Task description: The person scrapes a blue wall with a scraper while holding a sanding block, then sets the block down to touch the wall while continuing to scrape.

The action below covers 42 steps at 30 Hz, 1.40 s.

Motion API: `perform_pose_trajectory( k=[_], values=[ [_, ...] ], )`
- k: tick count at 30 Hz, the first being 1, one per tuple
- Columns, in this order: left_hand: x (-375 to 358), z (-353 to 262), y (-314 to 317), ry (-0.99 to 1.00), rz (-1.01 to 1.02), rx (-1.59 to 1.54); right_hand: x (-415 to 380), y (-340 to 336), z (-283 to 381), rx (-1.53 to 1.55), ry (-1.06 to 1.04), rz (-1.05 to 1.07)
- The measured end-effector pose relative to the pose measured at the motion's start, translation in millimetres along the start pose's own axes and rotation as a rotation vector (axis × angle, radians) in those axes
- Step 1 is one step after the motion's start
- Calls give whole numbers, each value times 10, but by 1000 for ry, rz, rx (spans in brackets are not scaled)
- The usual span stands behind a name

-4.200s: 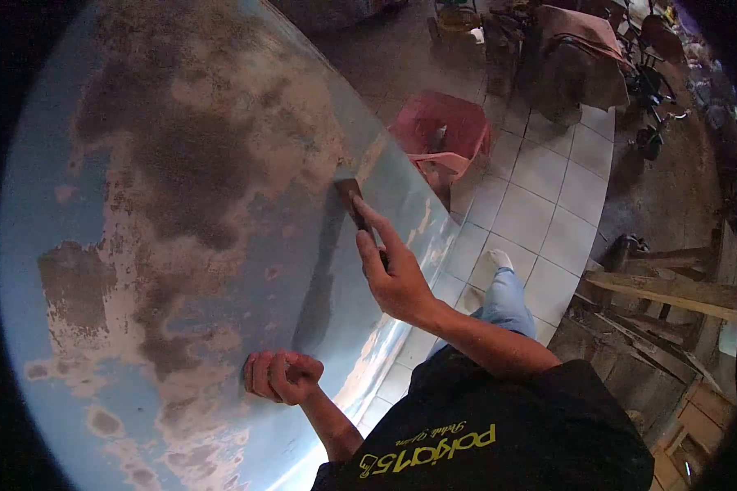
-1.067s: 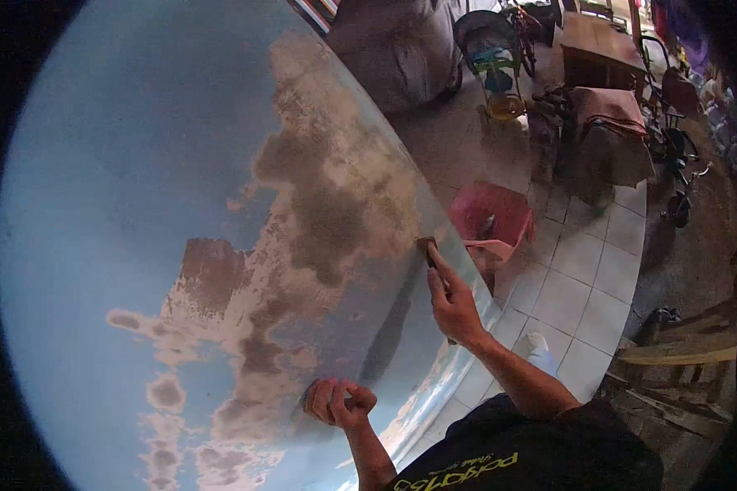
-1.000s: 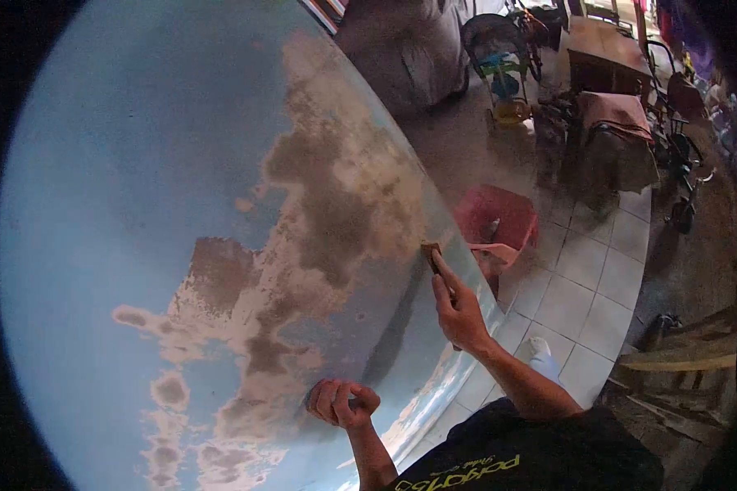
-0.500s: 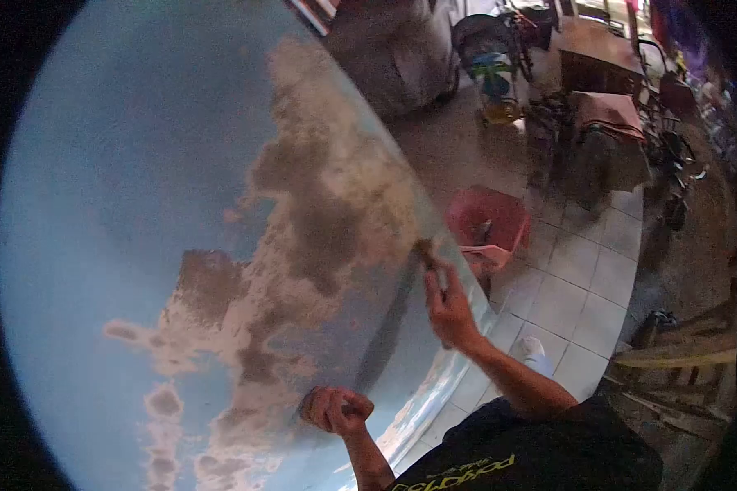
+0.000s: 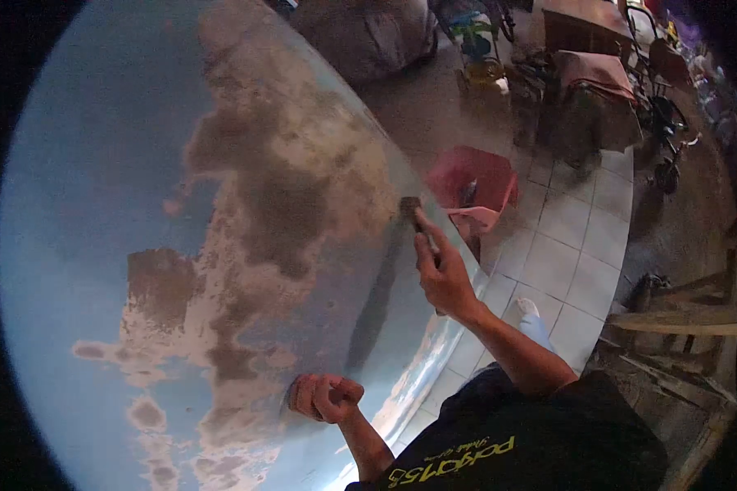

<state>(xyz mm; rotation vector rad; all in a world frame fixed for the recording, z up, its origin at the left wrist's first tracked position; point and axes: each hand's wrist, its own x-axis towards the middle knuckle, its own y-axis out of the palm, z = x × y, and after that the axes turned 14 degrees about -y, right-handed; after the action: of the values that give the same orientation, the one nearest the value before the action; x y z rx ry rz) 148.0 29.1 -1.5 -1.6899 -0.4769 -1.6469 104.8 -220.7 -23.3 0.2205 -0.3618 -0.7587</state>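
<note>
A large light-blue painted panel (image 5: pixel 74 245) fills the left side, worn to tan and brown-grey patches (image 5: pixel 274 217) with ragged edges. My right hand (image 5: pixel 449 282) is wrapped round the handle of a brush-like tool (image 5: pixel 410 208), its dark, blocky head at the panel's right edge. Lower down, my left hand (image 5: pixel 327 398) is closed and pressed on the blue surface beside the patches. Its fingers curl over a dark-edged object that I cannot make out.
A pink bin (image 5: pixel 475 184) stands on the tiled floor (image 5: pixel 549 262) just beyond the panel's edge. Wooden pieces (image 5: pixel 680 319) lie at the right. A covered grey shape (image 5: pixel 368 37) and a pink cloth (image 5: pixel 594 72) are farther back.
The view has shifted, so the panel and bin sit more to the left and higher. The right hand's tool head has tilted and shows more fully; both hands keep their grips.
</note>
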Motion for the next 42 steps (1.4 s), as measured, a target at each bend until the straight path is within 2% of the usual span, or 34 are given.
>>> perform_pose_trajectory(
  k=[2, 6, 8, 12, 15, 18, 20, 21, 23, 26, 27, 31, 33, 36, 37, 39, 42],
  values=[
    [10, 26, 35, 23, -35, -3, -82, -12, 91, -110, 30, 121],
    [-13, 19, 15, 22, -2, 30, -43, -29, 121, -212, 86, 153],
    [-1, 24, 44, 36, -32, -54, -115, 43, 42, -186, -82, 80],
    [8, -7, -15, 15, 21, 3, -29, 29, 69, -199, -103, 69],
    [-26, 13, -29, 19, 1, 17, -42, 31, 128, -172, 7, 97],
    [-15, 31, 9, 22, 12, -5, -9, 25, 200, -198, -99, 125],
    [-24, 27, -15, 12, 17, -5, 134, -3, 219, -186, 146, 128],
    [-9, 30, -30, 13, 20, -2, 76, 19, 177, -183, 149, 130],
    [31, 15, 5, 55, 1, -10, -33, 44, 41, -190, -132, 94],
    [34, 13, 17, 41, -11, -23, 17, 24, -105, -251, -218, 69],
    [20, 18, 2, 42, -4, -22, 145, -21, 125, -200, -3, 80],
    [33, 2, 4, 32, -14, 11, 51, -4, 160, -202, -87, 71],
    [32, -15, -9, 20, 2, 23, -49, 24, 233, -223, -20, 175],
    [31, -7, -18, 29, -12, 21, -2, 45, 235, -128, 57, 137],
    [29, -4, -43, 31, 22, 33, -28, 102, 188, -115, 31, 158],
    [33, -33, -56, 33, 26, 44, -111, 179, 86, -189, -176, 72],
    [13, -34, -32, -39, 26, 60, -61, 139, 62, -270, -243, 57]
  ],
)
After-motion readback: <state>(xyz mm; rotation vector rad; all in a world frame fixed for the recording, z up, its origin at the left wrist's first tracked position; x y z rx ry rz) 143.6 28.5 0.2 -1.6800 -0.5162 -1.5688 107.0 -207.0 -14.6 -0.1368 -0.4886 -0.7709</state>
